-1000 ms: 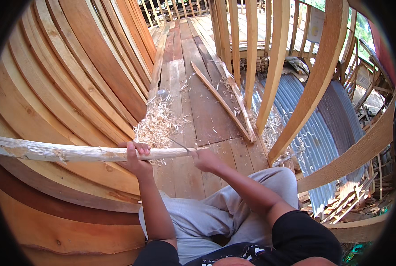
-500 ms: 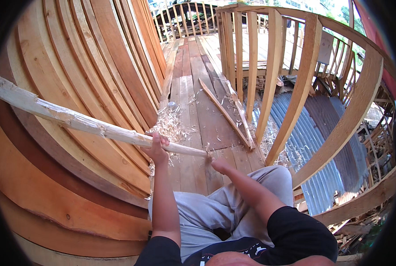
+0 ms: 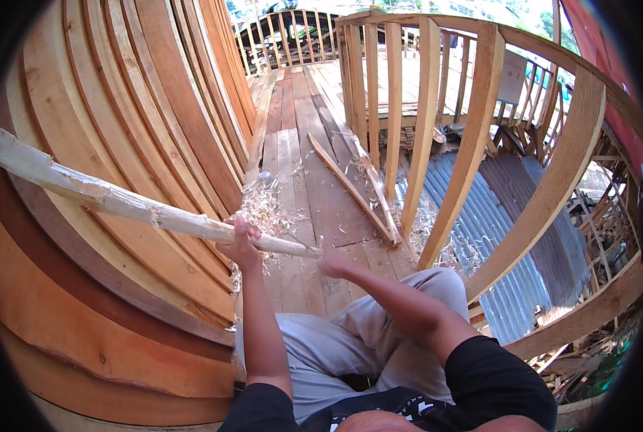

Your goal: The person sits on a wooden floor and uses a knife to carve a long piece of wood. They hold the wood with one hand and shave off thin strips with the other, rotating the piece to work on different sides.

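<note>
The wooden pole (image 3: 119, 201) runs from the upper left of the frame to centre. Much of its surface is already pared pale and rough; shavings (image 3: 264, 209) lie piled on the plank floor (image 3: 314, 144) above it (more trimming seems left near the tip). The left hand (image 3: 240, 241) has its fingers clenched around the pole. The right hand (image 3: 333, 264) sits at the tip; its grasp cannot be told.

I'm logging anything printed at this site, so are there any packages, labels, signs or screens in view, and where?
Board: possibly a sign, pale grey rectangular panel on the far railing, upper right; too small to be sure.
Shirt print: white marks on the person's black shirt, bottom edge.
No packages or screens show.
</note>
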